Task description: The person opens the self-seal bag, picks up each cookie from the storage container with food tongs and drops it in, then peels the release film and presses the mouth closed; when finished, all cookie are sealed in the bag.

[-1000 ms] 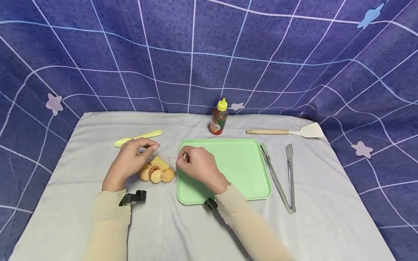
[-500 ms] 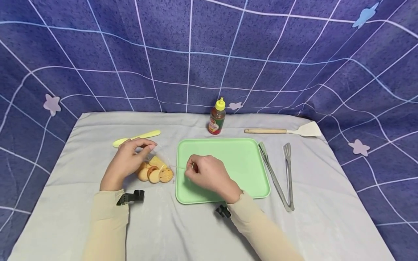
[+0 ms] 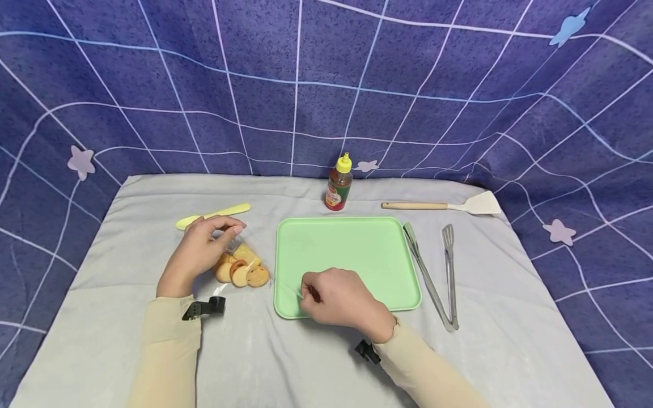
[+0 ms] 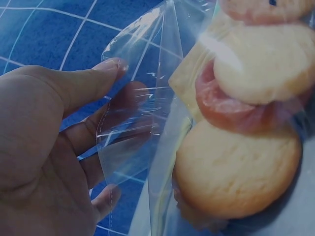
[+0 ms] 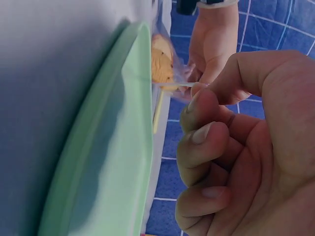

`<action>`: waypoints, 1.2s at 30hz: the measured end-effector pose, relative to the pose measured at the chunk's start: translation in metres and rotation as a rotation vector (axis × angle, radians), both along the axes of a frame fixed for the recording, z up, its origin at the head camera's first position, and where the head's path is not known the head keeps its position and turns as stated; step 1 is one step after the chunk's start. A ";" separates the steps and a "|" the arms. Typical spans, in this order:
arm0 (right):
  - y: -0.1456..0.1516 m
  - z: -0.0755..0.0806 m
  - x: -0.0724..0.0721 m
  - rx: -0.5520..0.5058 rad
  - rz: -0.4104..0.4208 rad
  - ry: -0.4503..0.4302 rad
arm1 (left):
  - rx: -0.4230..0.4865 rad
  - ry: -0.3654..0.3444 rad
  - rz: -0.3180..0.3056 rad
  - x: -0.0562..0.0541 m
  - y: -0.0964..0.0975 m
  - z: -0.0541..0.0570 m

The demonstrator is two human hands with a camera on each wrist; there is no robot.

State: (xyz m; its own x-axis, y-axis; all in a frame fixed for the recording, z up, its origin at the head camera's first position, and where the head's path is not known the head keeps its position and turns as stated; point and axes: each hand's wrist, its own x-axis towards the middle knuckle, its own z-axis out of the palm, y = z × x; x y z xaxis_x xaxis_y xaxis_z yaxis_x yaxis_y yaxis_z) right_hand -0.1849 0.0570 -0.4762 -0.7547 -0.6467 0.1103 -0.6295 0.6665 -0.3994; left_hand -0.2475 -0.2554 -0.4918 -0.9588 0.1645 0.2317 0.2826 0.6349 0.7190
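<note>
A clear plastic bag (image 4: pixel 160 105) of biscuits (image 3: pixel 257 276) lies left of the green tray (image 3: pixel 352 243). With thumb and fingers on either side of its edge, my left hand (image 3: pixel 196 249) holds the bag. In the left wrist view the biscuits, pale rounds, a reddish ring and a yellow piece, show through the film. My right hand (image 3: pixel 339 297) is over the tray's near left part, its fingers curled. Between thumb and index finger it pinches a thin, clear strip (image 5: pixel 174 84), which stretches toward the bag.
A yellow spatula (image 3: pixel 229 210) lies behind my left hand. Behind the tray stands a sauce bottle (image 3: pixel 339 190) with a yellow cap. Metal tongs (image 3: pixel 433 286) lie right of the tray, and a wooden-handled white spatula (image 3: pixel 479 204) lies behind them.
My right hand has moved right and toward me, from the tray's left rim to over its near part, drawing the strip away from the bag. My left hand stays at the bag.
</note>
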 end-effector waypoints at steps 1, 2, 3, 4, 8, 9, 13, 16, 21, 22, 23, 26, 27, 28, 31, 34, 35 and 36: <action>0.000 0.000 0.002 -0.001 0.003 -0.003 | 0.000 -0.001 0.001 0.000 0.000 0.000; 0.001 -0.001 0.003 -0.001 0.005 -0.006 | 0.000 -0.002 0.003 0.000 0.000 -0.001; 0.001 0.000 0.005 -0.001 0.006 -0.009 | 0.000 -0.004 0.004 0.000 0.000 -0.001; 0.002 0.000 0.006 -0.001 0.010 -0.011 | 0.001 -0.006 0.004 0.000 0.000 -0.002; 0.005 0.003 0.012 0.011 0.028 -0.020 | 0.002 -0.008 0.001 0.000 0.000 -0.002; 0.007 0.003 0.014 0.015 0.033 -0.023 | 0.004 -0.007 -0.002 0.000 0.001 -0.002; 0.014 0.004 0.020 0.026 0.051 -0.038 | 0.007 0.009 -0.014 0.000 0.002 -0.001; 0.021 0.005 0.027 0.028 0.072 -0.050 | 0.011 0.009 -0.024 0.000 0.003 0.000; 0.032 0.007 0.043 0.002 0.142 -0.067 | 0.011 -0.007 -0.035 -0.001 0.003 0.000; 0.034 0.007 0.046 -0.005 0.165 -0.074 | 0.010 -0.009 -0.038 -0.001 0.002 0.000; 0.036 0.008 0.049 -0.010 0.190 -0.082 | 0.008 -0.012 -0.040 -0.001 0.002 -0.001; 0.043 0.009 0.059 0.021 0.263 -0.107 | 0.003 -0.017 -0.042 0.000 0.001 -0.001; 0.046 0.011 0.061 0.054 0.283 -0.110 | 0.001 -0.018 -0.041 0.000 0.001 -0.001; 0.050 0.012 0.064 0.099 0.305 -0.115 | 0.001 -0.019 -0.041 0.000 0.001 -0.001; 0.060 0.020 0.069 0.278 0.339 -0.143 | 0.002 -0.023 -0.037 0.001 0.000 0.000; 0.067 0.026 0.072 0.442 0.327 -0.169 | 0.005 -0.028 -0.043 0.000 0.001 -0.001; 0.068 0.026 0.071 0.472 0.308 -0.176 | 0.006 -0.025 -0.047 0.000 0.001 -0.001; 0.069 0.026 0.069 0.487 0.285 -0.171 | 0.006 -0.023 -0.051 0.000 0.001 -0.001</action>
